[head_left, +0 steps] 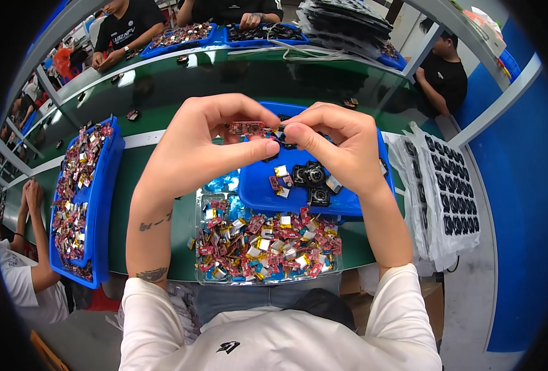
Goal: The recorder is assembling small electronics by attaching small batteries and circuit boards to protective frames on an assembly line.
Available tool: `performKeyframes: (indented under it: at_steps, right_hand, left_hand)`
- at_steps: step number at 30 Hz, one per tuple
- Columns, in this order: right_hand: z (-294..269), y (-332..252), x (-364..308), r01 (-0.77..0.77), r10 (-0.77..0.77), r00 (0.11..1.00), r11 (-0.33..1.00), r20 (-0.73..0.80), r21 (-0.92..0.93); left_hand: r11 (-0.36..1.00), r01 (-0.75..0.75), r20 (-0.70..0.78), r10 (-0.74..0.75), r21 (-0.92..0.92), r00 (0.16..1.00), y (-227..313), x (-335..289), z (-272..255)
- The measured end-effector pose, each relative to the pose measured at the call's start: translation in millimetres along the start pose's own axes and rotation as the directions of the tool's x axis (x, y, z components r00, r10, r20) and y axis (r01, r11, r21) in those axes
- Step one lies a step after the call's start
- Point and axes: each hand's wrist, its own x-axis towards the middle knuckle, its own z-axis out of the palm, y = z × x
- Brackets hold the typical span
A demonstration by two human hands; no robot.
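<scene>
Stretching away under everything, the green counter [162, 93] carried the trays in reach of the seated person, with other people's hands busy at its far edge and left side. A long blue tray [103, 204] heaped with small parts lay along the left, well apart from the work, leaving a bare green strip between it and the middle. On the right a sheet of black round parts in clear wrap [450, 198] overhung the counter's edge. A smaller blue tray [267, 191] sat propped on the far rim of a clear tray [267, 247] packed with red and silver pieces, likely so both stayed within a short reach. Above them the left hand [193, 148] pinched a small red circuit board [246, 128] between thumb and fingertips, held level, while the right hand [342, 148] pinched a tiny dark part [280, 133] against the board's end, both hands raised clear of the trays.
</scene>
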Motion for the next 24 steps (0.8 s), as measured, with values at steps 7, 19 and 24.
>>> performKeyframes:
  at_steps: [7, 19, 24]
  right_hand:
    - [-1, -3, -1, -0.026, 0.016, 0.999, 0.974, 0.044, 0.226]
    - [-4, 13, 8, 0.039, -0.048, 0.998, 0.974, -0.035, -0.224]
    - [-18, 28, -3, 0.028, 0.207, 0.967, 0.498, 0.149, -0.867]
  left_hand:
    - [0.99, 0.003, -0.004, -0.003, 0.141, 1.0, -7, 3, 0]
    - [0.993, -0.115, 0.029, 0.115, 0.01, 0.993, -5, 1, -2]
    - [0.989, -0.09, 0.013, 0.089, 0.118, 0.996, -4, 0, -8]
